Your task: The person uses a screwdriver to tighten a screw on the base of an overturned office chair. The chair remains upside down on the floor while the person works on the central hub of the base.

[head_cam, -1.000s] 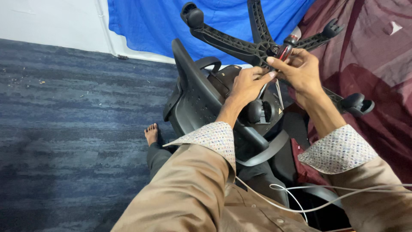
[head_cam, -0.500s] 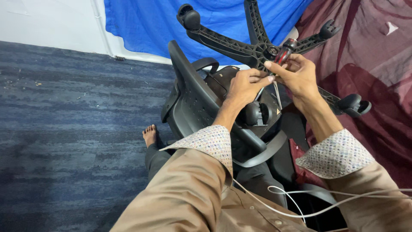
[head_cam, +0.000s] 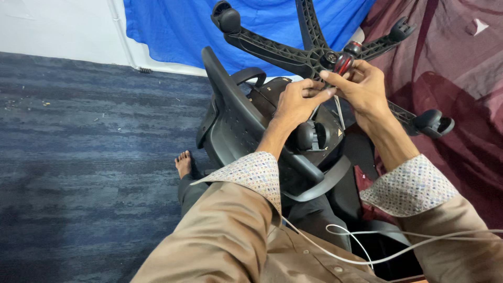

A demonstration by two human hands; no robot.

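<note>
- Chair [head_cam: 246, 131]: black office chair, overturned on the carpet and lying against the seated person's legs. Its star base [head_cam: 293, 52] points up and away toward the blue cloth.
- Casters: one [head_cam: 226, 15] at the upper left arm tip, one [head_cam: 434, 123] at the right, low beside the maroon cloth. The other arm ends look bare or run out of view.
- Screwdriver [head_cam: 343, 63]: red-and-black handle, just beside the hub of the star base. Its shaft runs down between the two hands, and the tip is hidden.
- Right hand [head_cam: 361, 89]: closed around the screwdriver handle, fingers wrapped at the grip's lower end.
- Left hand [head_cam: 298, 102]: fingertips pinched at the shaft, touching the right hand; whether it also holds a small part cannot be told.
- Handling note, as a judgement: the driver works best kept in line with the fastener, so the left fingers should steady the shaft near the tip while the right hand turns. Pressing along the axis would guard against slipping off the head.
- Handling note: the chair rests only on legs and floor and may rock, so bracing it with a knee seems wise.
- White cable [head_cam: 367, 251]: loops loosely across the lap, well apart from the hands.
- Bare foot [head_cam: 183, 163]: on the carpet beside the chair back.
</note>
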